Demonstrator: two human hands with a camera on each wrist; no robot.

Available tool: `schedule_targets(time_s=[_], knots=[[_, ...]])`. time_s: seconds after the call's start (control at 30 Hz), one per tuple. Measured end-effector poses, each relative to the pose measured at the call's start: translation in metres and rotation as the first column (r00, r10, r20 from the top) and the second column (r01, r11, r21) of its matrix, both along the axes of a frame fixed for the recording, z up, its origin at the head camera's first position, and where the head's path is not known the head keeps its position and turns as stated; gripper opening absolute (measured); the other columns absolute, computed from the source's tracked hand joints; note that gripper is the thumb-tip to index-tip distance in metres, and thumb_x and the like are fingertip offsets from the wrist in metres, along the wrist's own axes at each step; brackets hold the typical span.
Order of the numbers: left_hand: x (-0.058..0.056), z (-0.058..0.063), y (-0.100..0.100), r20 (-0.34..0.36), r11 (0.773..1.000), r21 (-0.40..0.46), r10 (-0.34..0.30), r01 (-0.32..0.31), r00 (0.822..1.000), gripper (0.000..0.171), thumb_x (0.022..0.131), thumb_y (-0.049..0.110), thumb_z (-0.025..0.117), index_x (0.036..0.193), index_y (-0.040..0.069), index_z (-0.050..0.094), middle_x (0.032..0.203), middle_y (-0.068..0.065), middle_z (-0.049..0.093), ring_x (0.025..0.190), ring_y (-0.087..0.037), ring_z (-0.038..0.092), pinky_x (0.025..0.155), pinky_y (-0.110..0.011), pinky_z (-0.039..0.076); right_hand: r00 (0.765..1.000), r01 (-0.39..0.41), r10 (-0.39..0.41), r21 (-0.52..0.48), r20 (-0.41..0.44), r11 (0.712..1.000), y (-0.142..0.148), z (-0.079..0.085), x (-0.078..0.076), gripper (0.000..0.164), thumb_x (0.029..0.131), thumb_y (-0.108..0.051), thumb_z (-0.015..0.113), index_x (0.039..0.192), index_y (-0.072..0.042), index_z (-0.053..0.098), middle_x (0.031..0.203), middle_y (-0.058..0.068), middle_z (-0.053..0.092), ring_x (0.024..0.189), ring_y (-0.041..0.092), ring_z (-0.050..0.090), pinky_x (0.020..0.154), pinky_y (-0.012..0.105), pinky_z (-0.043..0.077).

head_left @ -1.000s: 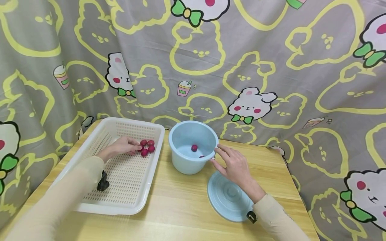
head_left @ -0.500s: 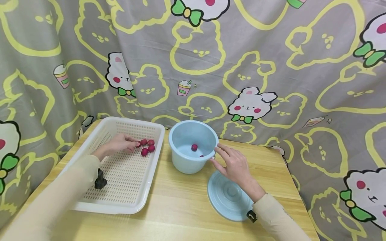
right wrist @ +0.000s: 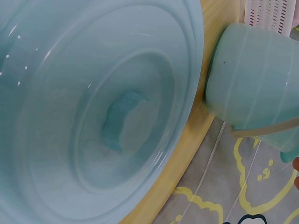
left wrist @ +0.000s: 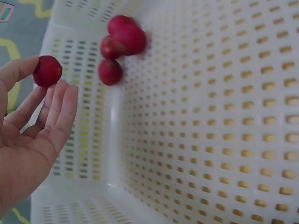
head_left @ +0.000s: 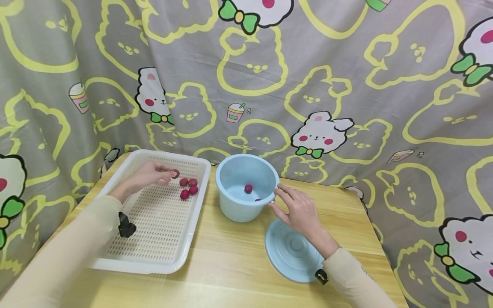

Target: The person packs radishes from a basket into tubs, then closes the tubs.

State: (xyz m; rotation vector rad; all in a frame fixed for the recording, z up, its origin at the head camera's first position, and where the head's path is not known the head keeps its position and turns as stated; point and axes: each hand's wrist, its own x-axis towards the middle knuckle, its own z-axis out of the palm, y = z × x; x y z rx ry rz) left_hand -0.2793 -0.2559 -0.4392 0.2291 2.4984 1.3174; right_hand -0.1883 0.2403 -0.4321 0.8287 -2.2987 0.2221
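In the head view my left hand (head_left: 152,174) is over the far part of a white basket (head_left: 204,201), pinching a red radish (left wrist: 47,71) between thumb and forefinger. The other left fingers are spread below it in the left wrist view. Several more radishes (head_left: 188,188) lie together on the basket floor, just right of this hand. My right hand (head_left: 302,211) holds the rim of a light blue bucket (head_left: 240,209) at its right side, thumb and fingers at the edge. One radish (head_left: 248,188) and part of another show inside the bucket.
A round blue lid (head_left: 296,246) with a raised knob lies on the wooden table (head_left: 223,265), under the right forearm. The bucket's carrying handle (right wrist: 266,128) shows in the right wrist view. A grey patterned curtain (head_left: 262,107) hangs behind the table.
My left hand has picked a radish from the group and raised it, moving slightly left and away. The right hand and the bucket have stayed in place.
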Motion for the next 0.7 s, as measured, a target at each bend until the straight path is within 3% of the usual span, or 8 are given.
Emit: schedule_targets(time_s=[0.5,0.7], knots=[[0.008,0.028,0.023,-0.036,0.999,0.05,-0.008,0.01,0.999,0.062,0.102,0.046,0.069,0.142,0.0,0.061,0.142,-0.025,0.067,0.121,-0.038,0.072,0.106,-0.048,0.061,1.0,0.0,0.0,-0.001,-0.006,1.0,0.001,-0.002,-0.001,0.07,0.106,-0.067,0.041,0.127,-0.009,0.075,0.125,0.015,0.077,0.101,0.035,0.079,0.078,0.05,0.068],[0.011,0.038,0.038,-0.029,0.997,0.077,-0.023,0.025,0.999,0.058,0.1,0.046,0.072,0.138,0.003,0.066,0.137,-0.02,0.071,0.108,-0.024,0.077,0.107,-0.048,0.06,1.0,-0.001,0.001,-0.004,-0.007,1.0,0.001,-0.002,-0.001,0.07,0.106,-0.067,0.042,0.127,-0.01,0.075,0.125,0.015,0.077,0.101,0.035,0.079,0.078,0.05,0.068]])
